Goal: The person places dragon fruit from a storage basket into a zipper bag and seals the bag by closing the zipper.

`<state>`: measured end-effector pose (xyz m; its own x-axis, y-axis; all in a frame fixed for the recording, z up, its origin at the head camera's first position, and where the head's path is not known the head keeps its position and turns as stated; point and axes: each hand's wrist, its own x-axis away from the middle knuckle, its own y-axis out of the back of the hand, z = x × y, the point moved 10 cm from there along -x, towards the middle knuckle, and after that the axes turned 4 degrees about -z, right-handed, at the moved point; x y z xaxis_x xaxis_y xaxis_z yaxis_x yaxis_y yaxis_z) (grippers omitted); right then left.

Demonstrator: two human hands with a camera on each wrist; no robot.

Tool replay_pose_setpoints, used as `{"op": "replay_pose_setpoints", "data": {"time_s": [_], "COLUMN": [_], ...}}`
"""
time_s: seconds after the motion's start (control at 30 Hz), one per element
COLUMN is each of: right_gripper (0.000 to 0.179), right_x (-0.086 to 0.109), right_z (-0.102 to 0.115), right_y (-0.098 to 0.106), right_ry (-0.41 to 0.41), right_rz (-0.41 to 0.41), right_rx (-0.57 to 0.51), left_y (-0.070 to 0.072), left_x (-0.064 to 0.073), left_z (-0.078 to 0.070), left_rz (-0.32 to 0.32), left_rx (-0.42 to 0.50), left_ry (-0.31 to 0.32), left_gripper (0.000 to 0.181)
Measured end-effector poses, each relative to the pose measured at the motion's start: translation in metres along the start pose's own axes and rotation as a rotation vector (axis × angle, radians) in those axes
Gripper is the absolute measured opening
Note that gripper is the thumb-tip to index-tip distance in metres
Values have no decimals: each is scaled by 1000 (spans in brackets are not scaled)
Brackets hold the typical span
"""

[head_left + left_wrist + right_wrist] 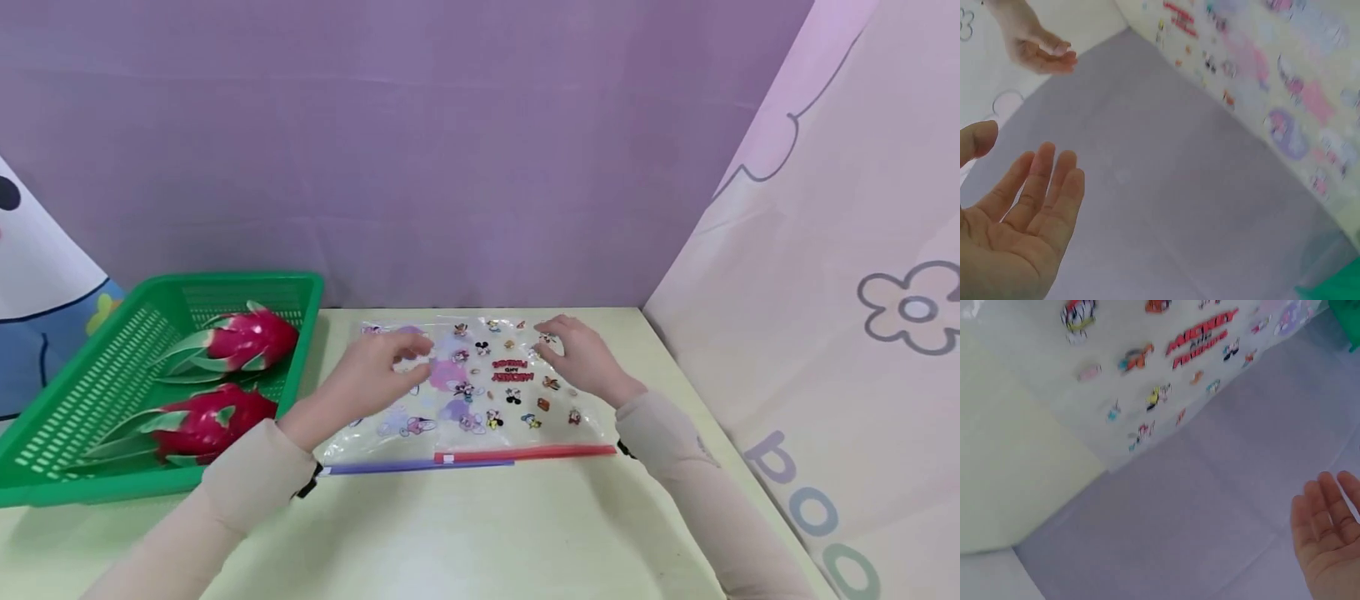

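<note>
Two clear zip bags lie flat and overlapping on the pale table. One bag (551, 408) has a red slider strip and cartoon prints with red lettering; the other bag (382, 425) has a blue-purple strip and purple and pink prints. Above the purple-printed bag hovers my left hand (378, 372), its fingers loosely bent with nothing between them. My right hand (581, 358) is over the far right part of the red-strip bag, fingers relaxed and holding nothing. In the left wrist view both hands show bare, the left palm (1016, 244) turned up to the camera.
At the left stands a green plastic basket (303, 367) with two dragon fruits, one dragon fruit (251, 342) behind the other dragon fruit (217, 421). A purple cloth wall (480, 167) rises behind the table, and a printed pale wall (847, 208) borders it on the right.
</note>
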<state>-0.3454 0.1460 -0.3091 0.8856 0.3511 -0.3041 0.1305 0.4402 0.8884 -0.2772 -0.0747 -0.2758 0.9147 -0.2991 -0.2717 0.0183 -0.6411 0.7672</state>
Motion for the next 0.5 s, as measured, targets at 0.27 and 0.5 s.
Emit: {"op": "replay_pose_setpoints", "data": {"time_s": [0.27,0.5], "right_gripper": [23,24], "right_x": [26,47], "right_z": [-6,-9], "right_y": [-36,-63], "right_ry": [-56,-78], "right_rz": [115,257], "right_rx": [-320,-537], "left_y": [-24,-40], "left_x": [24,37], "left_z": [19,34], "left_rz": [42,78], "left_rx": [42,53], "left_ry": [17,66], "left_gripper": [29,25]}}
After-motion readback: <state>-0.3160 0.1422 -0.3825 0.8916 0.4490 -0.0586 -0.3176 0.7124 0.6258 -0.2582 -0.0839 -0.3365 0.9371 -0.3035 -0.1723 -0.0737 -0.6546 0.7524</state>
